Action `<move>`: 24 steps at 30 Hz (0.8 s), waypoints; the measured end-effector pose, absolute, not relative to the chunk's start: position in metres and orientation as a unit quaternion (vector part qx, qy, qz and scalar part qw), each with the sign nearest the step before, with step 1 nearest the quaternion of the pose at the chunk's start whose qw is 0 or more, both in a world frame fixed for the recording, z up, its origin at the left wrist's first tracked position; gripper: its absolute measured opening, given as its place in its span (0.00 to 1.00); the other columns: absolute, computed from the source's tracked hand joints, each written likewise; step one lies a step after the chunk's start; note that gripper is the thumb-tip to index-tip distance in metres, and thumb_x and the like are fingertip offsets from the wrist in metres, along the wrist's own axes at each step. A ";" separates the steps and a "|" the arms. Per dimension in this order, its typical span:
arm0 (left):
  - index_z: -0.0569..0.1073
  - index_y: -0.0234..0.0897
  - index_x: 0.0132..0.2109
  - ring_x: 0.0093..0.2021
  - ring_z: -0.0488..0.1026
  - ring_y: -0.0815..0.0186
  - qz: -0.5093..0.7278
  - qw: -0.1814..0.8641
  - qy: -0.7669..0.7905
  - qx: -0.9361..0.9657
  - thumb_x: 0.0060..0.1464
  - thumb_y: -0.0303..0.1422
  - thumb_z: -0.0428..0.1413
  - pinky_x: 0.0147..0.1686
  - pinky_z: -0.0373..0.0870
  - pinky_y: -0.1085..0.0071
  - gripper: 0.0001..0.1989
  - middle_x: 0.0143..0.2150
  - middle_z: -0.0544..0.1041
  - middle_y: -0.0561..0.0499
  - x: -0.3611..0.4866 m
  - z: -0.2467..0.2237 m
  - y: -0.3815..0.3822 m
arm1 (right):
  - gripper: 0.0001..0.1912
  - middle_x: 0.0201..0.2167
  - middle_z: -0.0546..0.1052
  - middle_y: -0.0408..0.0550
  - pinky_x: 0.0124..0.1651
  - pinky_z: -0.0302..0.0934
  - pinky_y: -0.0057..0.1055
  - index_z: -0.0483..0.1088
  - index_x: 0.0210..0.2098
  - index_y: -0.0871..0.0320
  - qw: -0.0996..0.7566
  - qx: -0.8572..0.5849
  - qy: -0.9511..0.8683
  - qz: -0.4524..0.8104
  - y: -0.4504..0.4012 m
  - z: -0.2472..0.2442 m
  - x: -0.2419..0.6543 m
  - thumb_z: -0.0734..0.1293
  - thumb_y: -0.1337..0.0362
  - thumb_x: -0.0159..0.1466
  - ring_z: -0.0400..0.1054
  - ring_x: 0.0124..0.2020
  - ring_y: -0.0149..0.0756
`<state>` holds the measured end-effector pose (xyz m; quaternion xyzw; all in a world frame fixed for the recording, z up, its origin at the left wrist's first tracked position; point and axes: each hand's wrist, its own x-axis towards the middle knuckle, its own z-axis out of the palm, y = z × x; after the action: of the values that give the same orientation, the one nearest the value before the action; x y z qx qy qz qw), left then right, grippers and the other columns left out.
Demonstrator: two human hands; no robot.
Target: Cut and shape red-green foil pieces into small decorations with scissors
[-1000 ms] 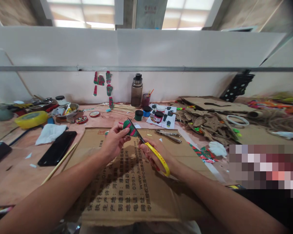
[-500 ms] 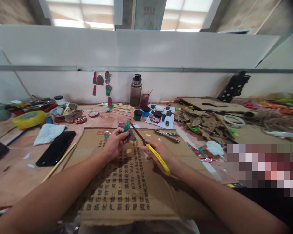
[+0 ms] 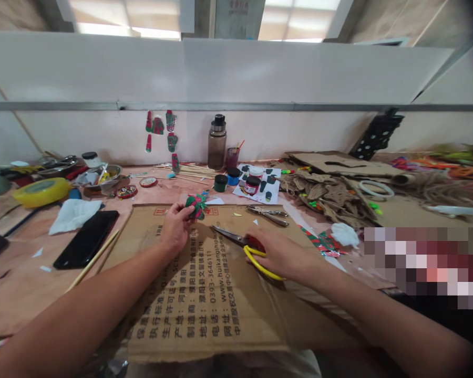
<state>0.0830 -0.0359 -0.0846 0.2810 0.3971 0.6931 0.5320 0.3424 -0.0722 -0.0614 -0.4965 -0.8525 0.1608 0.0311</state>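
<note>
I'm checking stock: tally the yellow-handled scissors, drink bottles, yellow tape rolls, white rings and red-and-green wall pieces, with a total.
Yellow-handled scissors: 1
Drink bottle: 1
Yellow tape roll: 1
White ring: 1
Red-and-green wall pieces: 6
Total: 10

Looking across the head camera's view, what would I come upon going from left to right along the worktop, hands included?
Roll of yellow tape → black phone → left hand → the green-and-pink piece it holds → scissors held in the right hand → wad of white tissue.
</note>
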 end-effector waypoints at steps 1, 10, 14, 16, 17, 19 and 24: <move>0.67 0.37 0.31 0.25 0.74 0.71 0.690 0.534 0.396 0.286 0.32 0.31 0.71 0.25 0.65 0.76 0.22 0.28 0.77 0.55 0.084 -0.085 -0.037 | 0.19 0.50 0.79 0.59 0.52 0.65 0.36 0.74 0.55 0.60 0.016 -0.478 -0.862 0.167 -0.073 -0.060 0.346 0.68 0.64 0.66 0.74 0.49 0.47; 0.67 0.37 0.31 0.25 0.73 0.72 0.676 0.540 0.392 0.312 0.32 0.32 0.72 0.25 0.65 0.77 0.22 0.27 0.77 0.56 0.086 -0.083 -0.039 | 0.13 0.47 0.79 0.61 0.56 0.63 0.42 0.80 0.47 0.60 0.048 -0.494 -0.866 0.069 -0.060 -0.035 0.325 0.63 0.66 0.71 0.72 0.50 0.50; 0.66 0.37 0.31 0.25 0.73 0.71 0.669 0.547 0.392 0.315 0.33 0.31 0.71 0.25 0.64 0.77 0.22 0.27 0.76 0.56 0.086 -0.084 -0.039 | 0.11 0.46 0.80 0.56 0.49 0.63 0.35 0.78 0.48 0.60 0.124 -0.449 -0.875 0.134 -0.035 -0.045 0.304 0.68 0.65 0.68 0.73 0.44 0.44; 0.66 0.37 0.31 0.25 0.74 0.71 0.664 0.552 0.392 0.318 0.33 0.32 0.71 0.25 0.64 0.78 0.22 0.27 0.76 0.55 0.085 -0.084 -0.040 | 0.08 0.42 0.81 0.53 0.44 0.62 0.33 0.79 0.43 0.60 0.126 -0.423 -0.880 0.174 -0.024 -0.052 0.296 0.68 0.64 0.68 0.72 0.40 0.41; 0.66 0.37 0.31 0.26 0.74 0.70 0.662 0.554 0.391 0.320 0.33 0.32 0.72 0.25 0.64 0.78 0.22 0.27 0.76 0.55 0.085 -0.084 -0.040 | 0.07 0.39 0.81 0.51 0.41 0.61 0.31 0.79 0.41 0.60 0.121 -0.414 -0.882 0.188 -0.019 -0.055 0.292 0.68 0.65 0.68 0.72 0.37 0.39; 0.66 0.37 0.31 0.26 0.74 0.70 0.659 0.556 0.388 0.326 0.33 0.32 0.72 0.24 0.64 0.78 0.23 0.27 0.77 0.55 0.085 -0.085 -0.040 | 0.07 0.36 0.82 0.49 0.39 0.59 0.30 0.79 0.38 0.60 0.111 -0.407 -0.882 0.208 -0.011 -0.061 0.286 0.68 0.68 0.67 0.71 0.35 0.37; 0.66 0.37 0.30 0.24 0.71 0.71 0.654 0.557 0.386 0.336 0.33 0.32 0.72 0.23 0.62 0.78 0.23 0.26 0.75 0.56 0.086 -0.086 -0.039 | 0.07 0.36 0.83 0.48 0.38 0.59 0.28 0.80 0.37 0.59 0.115 -0.435 -0.867 0.214 -0.003 -0.072 0.281 0.67 0.70 0.67 0.71 0.35 0.36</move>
<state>0.0856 -0.0391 -0.0862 0.3364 0.3855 0.6541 0.5572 0.2807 -0.0034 -0.0721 -0.4353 -0.8670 0.2136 0.1146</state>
